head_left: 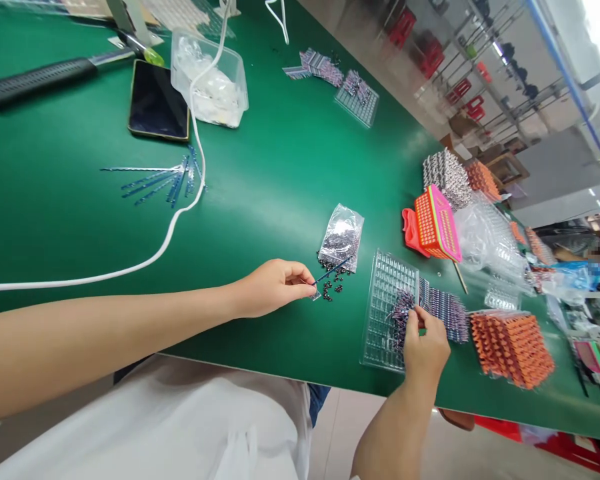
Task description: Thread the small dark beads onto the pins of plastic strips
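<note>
My left hand (273, 290) pinches a thin dark-blue stick (334, 268), its free end slanting up to the right. Below the fingertips a small clear piece shows, too small to name. Just beyond lie small dark beads (329, 288), loose on the table beside a clear plastic bag (343, 233) that holds more of them. At a clear compartment tray (380, 313), my right hand (427, 347) has thumb and fingers together over a heap of thin purple and dark pieces (401, 317). Whatever is between those fingertips is hidden.
Rows of purple strips (447, 312) and stacked orange pieces (513, 347) lie to the right, below an orange-and-pink basket (435, 223). A white cable (173, 227) crosses the green table (270, 153) near blue strips (160, 180), a phone (159, 100), a plastic tub (237, 87) and a hammer (45, 77).
</note>
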Action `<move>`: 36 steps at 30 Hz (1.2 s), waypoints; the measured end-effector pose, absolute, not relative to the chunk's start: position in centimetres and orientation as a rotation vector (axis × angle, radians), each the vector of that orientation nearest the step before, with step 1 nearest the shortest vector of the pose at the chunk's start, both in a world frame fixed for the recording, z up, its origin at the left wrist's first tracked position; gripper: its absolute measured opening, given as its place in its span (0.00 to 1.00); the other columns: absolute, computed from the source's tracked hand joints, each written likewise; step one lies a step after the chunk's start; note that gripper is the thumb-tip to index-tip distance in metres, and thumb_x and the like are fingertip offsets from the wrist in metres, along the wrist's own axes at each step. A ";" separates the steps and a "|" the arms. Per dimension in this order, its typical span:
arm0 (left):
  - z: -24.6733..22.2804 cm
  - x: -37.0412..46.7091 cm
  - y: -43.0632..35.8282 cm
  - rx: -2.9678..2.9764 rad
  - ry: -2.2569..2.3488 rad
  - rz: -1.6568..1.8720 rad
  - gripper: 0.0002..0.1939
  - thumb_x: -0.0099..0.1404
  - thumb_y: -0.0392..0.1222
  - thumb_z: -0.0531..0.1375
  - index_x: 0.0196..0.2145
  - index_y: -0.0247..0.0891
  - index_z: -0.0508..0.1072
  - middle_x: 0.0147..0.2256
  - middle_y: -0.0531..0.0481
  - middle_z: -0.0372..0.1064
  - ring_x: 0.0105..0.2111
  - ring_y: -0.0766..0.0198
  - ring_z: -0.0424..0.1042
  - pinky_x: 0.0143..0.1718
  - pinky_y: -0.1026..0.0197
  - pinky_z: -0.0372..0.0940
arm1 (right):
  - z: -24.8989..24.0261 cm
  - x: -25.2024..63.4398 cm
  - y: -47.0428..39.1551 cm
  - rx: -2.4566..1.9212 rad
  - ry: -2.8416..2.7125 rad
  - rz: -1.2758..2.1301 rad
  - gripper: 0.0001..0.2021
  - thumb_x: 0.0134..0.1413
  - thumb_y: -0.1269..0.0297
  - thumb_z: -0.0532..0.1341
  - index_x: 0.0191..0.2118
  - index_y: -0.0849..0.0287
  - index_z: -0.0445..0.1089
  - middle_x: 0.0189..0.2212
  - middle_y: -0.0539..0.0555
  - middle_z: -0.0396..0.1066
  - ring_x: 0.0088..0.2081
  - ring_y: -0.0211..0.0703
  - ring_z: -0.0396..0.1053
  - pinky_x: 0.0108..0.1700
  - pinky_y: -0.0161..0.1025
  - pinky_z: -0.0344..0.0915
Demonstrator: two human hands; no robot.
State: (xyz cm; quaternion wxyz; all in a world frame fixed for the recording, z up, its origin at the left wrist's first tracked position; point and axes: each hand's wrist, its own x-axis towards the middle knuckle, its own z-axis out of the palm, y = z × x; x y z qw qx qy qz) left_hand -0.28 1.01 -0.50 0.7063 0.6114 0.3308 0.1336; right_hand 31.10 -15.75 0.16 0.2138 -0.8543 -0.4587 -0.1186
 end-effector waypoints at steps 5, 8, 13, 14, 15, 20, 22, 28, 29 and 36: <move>-0.9 -0.3 0.9 1.341 0.721 0.291 0.14 0.62 0.51 0.62 0.35 0.37 0.76 0.37 0.47 0.80 0.41 0.56 0.77 0.47 0.56 0.68 | 0.1 22.6 -15.4 -2.109 -1.457 -0.136 0.11 0.64 0.59 0.58 0.45 0.57 0.75 0.40 0.57 0.75 0.40 0.45 0.72 0.43 0.42 0.67; -0.9 -0.2 0.8 1.338 0.713 0.303 0.13 0.62 0.51 0.63 0.34 0.37 0.76 0.36 0.47 0.79 0.41 0.57 0.77 0.47 0.56 0.68 | -0.9 19.4 -14.1 -2.027 -1.571 0.143 0.10 0.66 0.62 0.56 0.46 0.56 0.73 0.40 0.56 0.74 0.42 0.43 0.72 0.43 0.41 0.68; -0.6 0.0 0.7 1.308 0.735 0.315 0.12 0.61 0.49 0.63 0.34 0.37 0.75 0.36 0.48 0.80 0.40 0.57 0.77 0.46 0.57 0.69 | -2.8 18.1 -12.3 -2.050 -1.605 0.217 0.12 0.67 0.65 0.53 0.49 0.56 0.72 0.40 0.56 0.72 0.41 0.42 0.71 0.43 0.42 0.69; -0.6 0.0 0.7 1.309 0.737 0.312 0.12 0.60 0.49 0.63 0.34 0.37 0.76 0.35 0.48 0.80 0.39 0.58 0.77 0.45 0.57 0.69 | -3.0 18.2 -12.2 -2.051 -1.615 0.210 0.12 0.67 0.65 0.53 0.49 0.56 0.73 0.40 0.56 0.71 0.40 0.42 0.71 0.43 0.42 0.69; -0.5 0.0 0.7 1.315 0.738 0.309 0.12 0.60 0.49 0.63 0.33 0.37 0.76 0.35 0.48 0.80 0.39 0.58 0.77 0.44 0.58 0.69 | -3.1 18.2 -12.1 -2.050 -1.628 0.204 0.12 0.67 0.65 0.53 0.49 0.56 0.73 0.39 0.56 0.71 0.39 0.42 0.70 0.43 0.42 0.68; -0.6 -0.1 0.7 1.384 0.739 0.294 0.12 0.62 0.50 0.62 0.34 0.37 0.76 0.34 0.49 0.79 0.37 0.58 0.77 0.41 0.59 0.68 | -3.1 18.0 -12.4 -2.038 -1.663 0.209 0.11 0.66 0.67 0.54 0.45 0.56 0.73 0.38 0.55 0.70 0.39 0.41 0.69 0.43 0.42 0.68; -0.6 -0.2 0.7 1.395 0.738 0.292 0.12 0.62 0.50 0.62 0.34 0.37 0.76 0.34 0.49 0.79 0.37 0.58 0.77 0.41 0.60 0.68 | -3.0 17.9 -12.4 -2.024 -1.653 0.238 0.10 0.65 0.68 0.54 0.43 0.57 0.73 0.38 0.55 0.70 0.39 0.42 0.69 0.43 0.42 0.68; -0.7 -0.2 0.7 1.403 0.738 0.286 0.13 0.63 0.51 0.62 0.35 0.38 0.77 0.35 0.49 0.80 0.38 0.58 0.77 0.40 0.60 0.68 | -2.6 17.6 -12.4 -2.012 -1.543 0.291 0.07 0.62 0.68 0.57 0.38 0.57 0.73 0.34 0.52 0.70 0.35 0.39 0.68 0.38 0.39 0.68; -0.7 -0.2 0.7 1.400 0.736 0.284 0.13 0.63 0.51 0.62 0.35 0.38 0.77 0.35 0.49 0.80 0.38 0.58 0.77 0.40 0.60 0.68 | -2.5 17.6 -12.4 -2.008 -1.529 0.275 0.07 0.62 0.67 0.57 0.38 0.57 0.73 0.34 0.52 0.70 0.35 0.39 0.68 0.38 0.38 0.68; -0.6 -0.2 0.6 1.378 0.729 0.288 0.12 0.62 0.49 0.62 0.35 0.37 0.76 0.35 0.49 0.80 0.38 0.58 0.77 0.41 0.59 0.68 | -2.6 17.4 -12.6 -1.916 -1.569 0.139 0.09 0.62 0.71 0.56 0.42 0.56 0.74 0.35 0.54 0.70 0.35 0.40 0.69 0.37 0.39 0.69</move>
